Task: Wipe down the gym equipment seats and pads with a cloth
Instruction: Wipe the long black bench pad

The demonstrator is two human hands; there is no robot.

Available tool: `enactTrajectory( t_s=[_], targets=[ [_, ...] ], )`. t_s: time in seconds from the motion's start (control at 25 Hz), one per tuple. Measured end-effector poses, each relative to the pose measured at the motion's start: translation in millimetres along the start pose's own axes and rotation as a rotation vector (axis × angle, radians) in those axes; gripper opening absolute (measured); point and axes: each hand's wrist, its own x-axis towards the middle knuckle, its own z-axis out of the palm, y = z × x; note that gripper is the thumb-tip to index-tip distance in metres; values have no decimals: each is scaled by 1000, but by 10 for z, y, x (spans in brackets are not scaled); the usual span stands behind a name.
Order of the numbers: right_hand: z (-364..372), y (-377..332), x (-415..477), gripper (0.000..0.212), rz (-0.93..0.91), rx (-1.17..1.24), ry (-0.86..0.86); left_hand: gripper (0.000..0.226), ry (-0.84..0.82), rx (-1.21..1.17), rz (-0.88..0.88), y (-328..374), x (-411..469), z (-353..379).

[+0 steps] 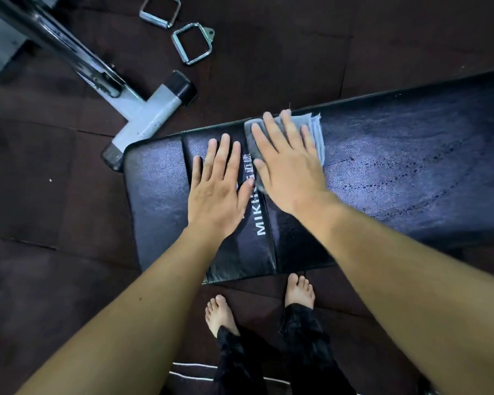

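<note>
White capital letters [260,223] run along a glossy black band across the bench pad [397,172]. They read "MIKI" from the near edge upward. The next letters are hidden behind the left hand's thumb, and the two characters beyond it are too blurred to read. No other writing shows.

The grey folded cloth [315,129] lies on the pad's far edge, at about 12 o'clock from the middle of the view. The right hand [288,166] lies flat on top of it, fingers straight and spread, pressing down rather than curling round it. The cloth's layered edges stick out past the fingertips at 1 o'clock, and a rounded fold shows at 9 o'clock of the palm.

The left hand [220,189] lies flat on the bare pad just beside the cloth, at its 8 o'clock. Its fingers are straight and slightly apart, and it holds nothing. Its thumb tip reaches close to the cloth's edge.

At 3 o'clock of the cloth the pad has a bluish sheen with rows of dark specks.

A grey metal frame foot [151,109] with black end caps stands on the dark floor [297,38] at 10 o'clock of the pad. Two chrome cable handles [193,44] lie at 11 o'clock. Two bare feet [220,315] stand at 6 o'clock.
</note>
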Motion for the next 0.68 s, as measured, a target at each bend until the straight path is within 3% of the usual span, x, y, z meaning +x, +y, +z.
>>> enactTrajectory(
  t_s=[0.16, 0.4, 0.48, 0.68],
  targets=[
    [-93, 80, 25, 60, 30, 15, -3, 70, -1, 13, 3, -8, -2, -2],
    [60, -147, -1497, 60, -33, -22, -125, 68, 16, -7, 13, -29, -38, 25],
    [99, -121, -1319, 60, -41, -35, -121, 68, 2, -13, 14, -46, -6, 21],
    [-78, 30, 159, 59, 75, -21, 20, 69, 3, -18, 26, -55, 23, 38]
  ],
)
